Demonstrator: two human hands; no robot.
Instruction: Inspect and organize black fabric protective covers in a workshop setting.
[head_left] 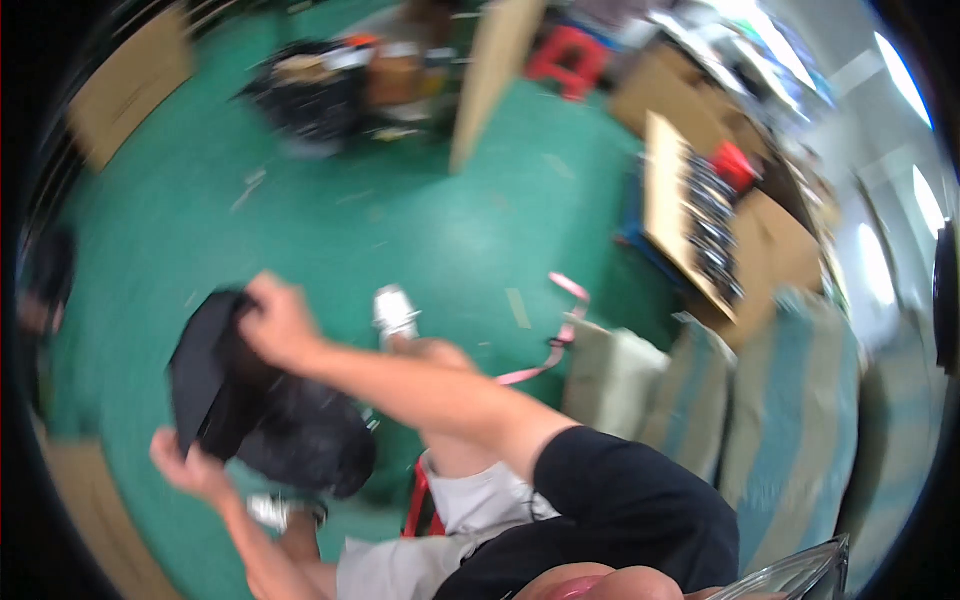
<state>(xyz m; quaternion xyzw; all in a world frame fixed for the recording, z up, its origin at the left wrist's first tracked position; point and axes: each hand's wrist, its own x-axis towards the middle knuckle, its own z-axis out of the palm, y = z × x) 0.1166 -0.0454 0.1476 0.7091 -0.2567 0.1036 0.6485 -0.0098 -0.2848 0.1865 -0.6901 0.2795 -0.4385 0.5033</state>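
A black, limp, bag-like item (207,375) is stretched between my two hands over the floor on the left; motion blur hides its exact kind. My right hand (282,322) reaches across and grips its upper edge, with the fingers closed on it. Lower down, my left hand (195,470) pinches the bottom corner of the same item. Just beneath and to the right lies a dark plastic bag (315,440), partly covered by the item. Whether the two touch, I cannot tell.
Striped woven sacks (790,420) stand along the right side. A pink strap (565,330) lies on the green floor (430,220). Farther off are a red stool (568,62), a tilted board (495,85), a filled black bag (310,100) and a tray of dark parts (710,230).
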